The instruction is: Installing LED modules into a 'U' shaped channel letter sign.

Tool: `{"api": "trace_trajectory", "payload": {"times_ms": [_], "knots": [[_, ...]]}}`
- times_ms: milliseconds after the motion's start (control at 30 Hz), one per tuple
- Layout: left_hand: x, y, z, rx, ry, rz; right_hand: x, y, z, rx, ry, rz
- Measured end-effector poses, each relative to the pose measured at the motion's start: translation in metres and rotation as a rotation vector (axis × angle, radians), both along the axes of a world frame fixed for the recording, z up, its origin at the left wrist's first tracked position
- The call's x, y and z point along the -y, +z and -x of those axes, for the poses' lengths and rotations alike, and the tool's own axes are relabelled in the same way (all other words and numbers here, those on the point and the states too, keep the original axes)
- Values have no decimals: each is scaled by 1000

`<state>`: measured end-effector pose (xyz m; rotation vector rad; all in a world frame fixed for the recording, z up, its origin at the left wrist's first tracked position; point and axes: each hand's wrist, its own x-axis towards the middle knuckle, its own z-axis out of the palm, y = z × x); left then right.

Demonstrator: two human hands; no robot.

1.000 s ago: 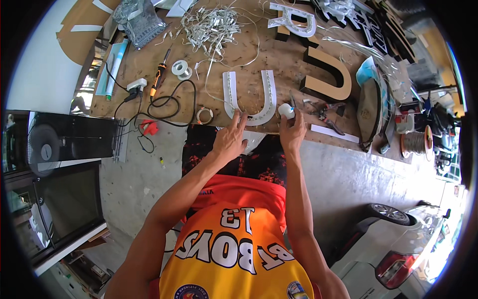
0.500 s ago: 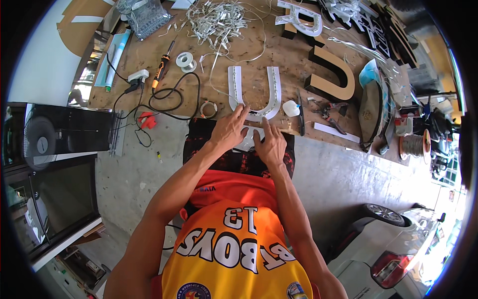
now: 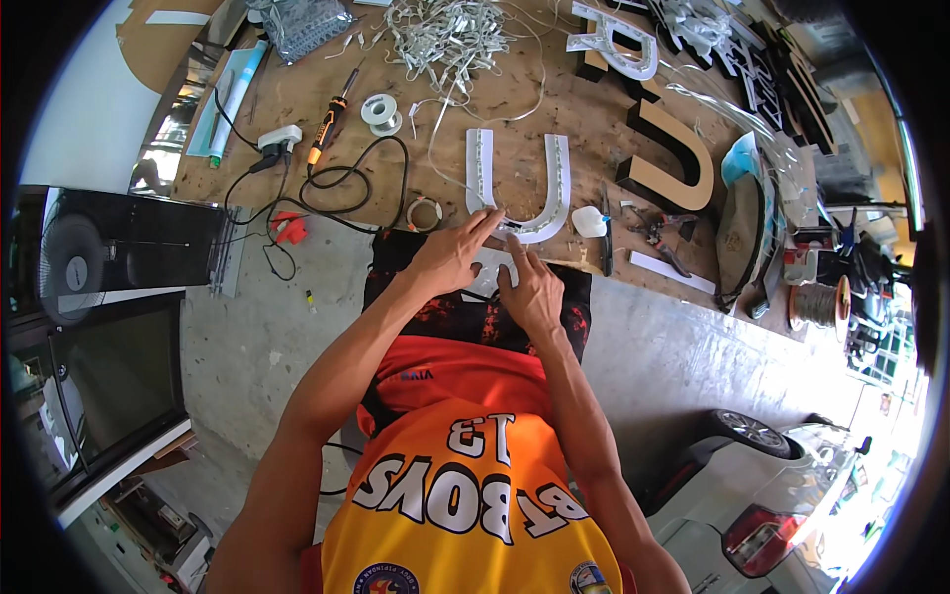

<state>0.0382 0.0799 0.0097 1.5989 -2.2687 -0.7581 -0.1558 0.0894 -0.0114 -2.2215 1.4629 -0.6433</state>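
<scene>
A white U-shaped letter panel (image 3: pixel 561 188) lies at the bench's near edge, its curve toward me. Small light modules on a thin wire line its face. The fingers of my left hand (image 3: pixel 452 252) are stretched over the left part of the curve, fingertips touching it. My right hand (image 3: pixel 532 289) is just beside it, fingers extended, with the index fingertip at the bottom of the curve. I see nothing gripped in either hand, though the undersides of the fingers are hidden. A small white bottle (image 3: pixel 591 222) is to the right of the panel.
A soldering iron (image 3: pixel 328 124), solder spool (image 3: pixel 381 115) and tape roll (image 3: pixel 425 214) lie left. Wired light modules (image 3: pixel 450 40) are heaped behind. To the right are a brown-faced U-shaped letter (image 3: pixel 683 163), pliers (image 3: pixel 661 238) and a pouch (image 3: pixel 744 228). A black cord (image 3: pixel 368 148) loops across the bench.
My right hand has shifted left along the curve, closer to my left hand. My left hand stays at the left part of the curve. The whole view has tilted slightly.
</scene>
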Motion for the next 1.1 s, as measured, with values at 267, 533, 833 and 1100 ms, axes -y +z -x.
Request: {"api": "trace_trajectory", "payload": {"times_ms": [267,533,833,1100], "knots": [[-4,-7,4,12,32,58,12,12,17,-159,24,-37],[-3,-2,3,-32,42,42,20,15,23,-55,125,-3],[12,1,0,-205,108,-12,33,13,-2,-32,69,173],[48,5,-21,-202,132,143,36,11,-15,-134,110,193]]}}
